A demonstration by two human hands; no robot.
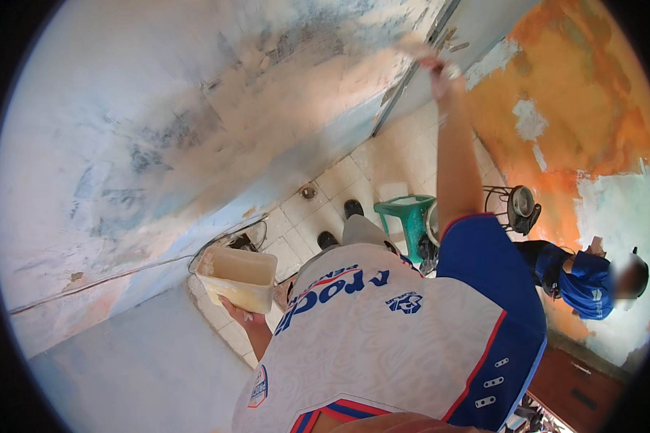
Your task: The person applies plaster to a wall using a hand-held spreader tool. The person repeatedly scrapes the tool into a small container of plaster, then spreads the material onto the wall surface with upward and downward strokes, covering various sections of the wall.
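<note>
My left hand (pixel 244 317) grips a cream rectangular plastic tub (pixel 256 270) from below, at the lower left near the wall. Pale paste smears the tub's inside. Stretched far up and ahead, my right hand (pixel 448 78) is closed round a pale flat tool (pixel 414 50), too blurred to name its exact kind. White smudges mark the fingers. The tool is against or close to the patchy wall (pixel 267 79), near a dark vertical strip; whether it touches cannot be made out. Grey, peach and light blue patches cover that wall.
A green plastic stool (pixel 406 207) stands ahead on the tiled floor (pixel 339 180), beside a black metal stand (pixel 516 206). Cables (pixel 227 238) run along the wall's foot. At right, a person in a blue shirt (pixel 588 281) is near an orange and white wall (pixel 578 94).
</note>
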